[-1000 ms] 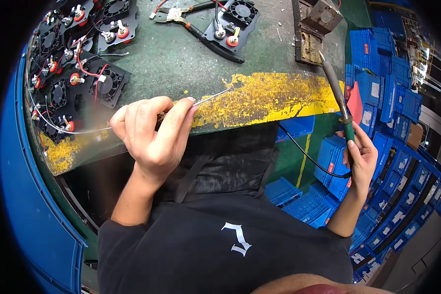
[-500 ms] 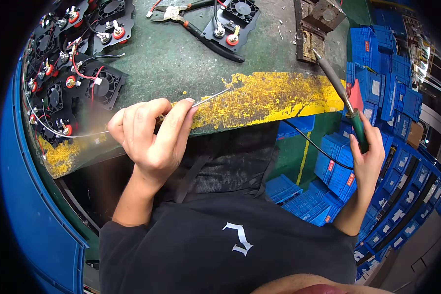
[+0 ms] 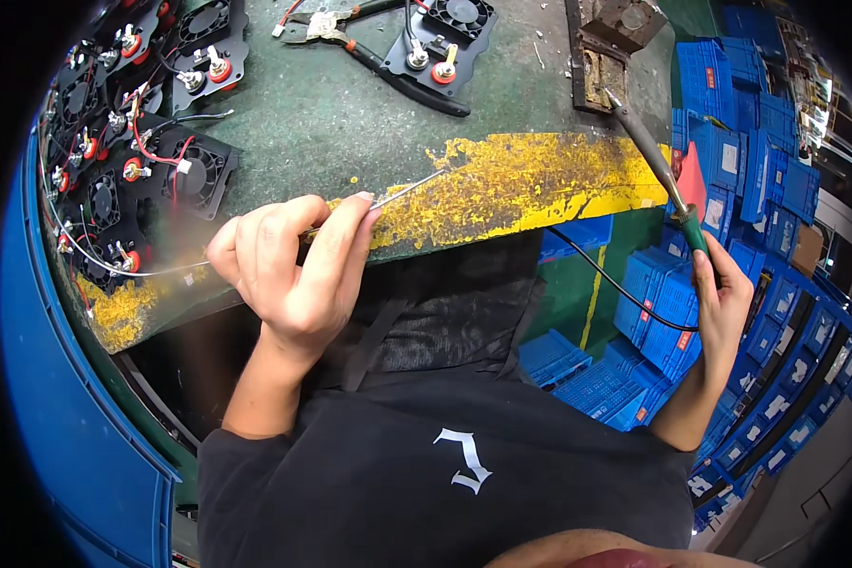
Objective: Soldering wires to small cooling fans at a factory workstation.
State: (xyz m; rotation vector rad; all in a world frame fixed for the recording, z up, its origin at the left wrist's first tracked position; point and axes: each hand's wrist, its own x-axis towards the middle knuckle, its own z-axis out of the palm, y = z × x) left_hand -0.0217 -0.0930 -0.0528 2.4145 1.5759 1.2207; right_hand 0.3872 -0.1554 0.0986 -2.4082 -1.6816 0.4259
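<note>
My left hand [image 3: 293, 270] is closed above the front edge of the bench, pinching a thin silvery wire that looks like solder [image 3: 411, 190]. Its short end points right over the worn yellow strip, and its long end trails left past the black parts. At the right, my right hand [image 3: 726, 301] grips the green handle of a soldering iron [image 3: 649, 151]. The iron slants up and left, its tip at the brownish hollow of a small metal tray [image 3: 594, 78]. Whether the tip touches the filling, I cannot tell.
A black plate with a fan [image 3: 464, 55] lies at the far middle, with cutting pliers [image 3: 374, 59] beside it. Several similar fan plates [image 3: 199, 170] crowd the left. A metal block [image 3: 627, 24] sits on the tray. Blue crates [image 3: 705, 80] stand right of the bench. The iron's black cord [image 3: 625, 295] hangs below.
My right hand has shifted a little right and down with the soldering iron, whose tip stays at the tray. My left hand keeps its hold on the wire, almost unmoved.
</note>
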